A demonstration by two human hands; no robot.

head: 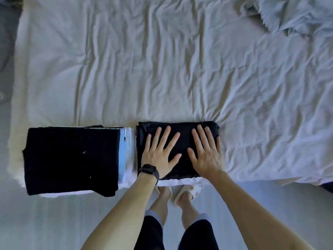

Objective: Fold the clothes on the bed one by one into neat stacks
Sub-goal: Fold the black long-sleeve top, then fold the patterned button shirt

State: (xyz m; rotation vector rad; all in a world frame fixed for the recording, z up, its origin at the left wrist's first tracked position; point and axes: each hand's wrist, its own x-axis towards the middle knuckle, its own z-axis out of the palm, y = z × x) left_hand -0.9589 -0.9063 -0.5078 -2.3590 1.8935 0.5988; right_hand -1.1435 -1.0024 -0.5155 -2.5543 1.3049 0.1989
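A folded black garment (182, 129) lies at the near edge of the bed (162, 60), in front of me. My left hand (160, 152) rests flat on its left half with the fingers spread. On its right half my right hand (207, 152) lies flat in the same way. To the left stands a stack of folded clothes (72, 159) with a black piece on top and light blue and white layers showing at its right side.
A crumpled pale blue cloth (295, 15) lies at the far right corner of the bed. The white sheet is wrinkled across the middle. My feet in white slippers (187, 193) stand on the pale floor by the bed's edge.
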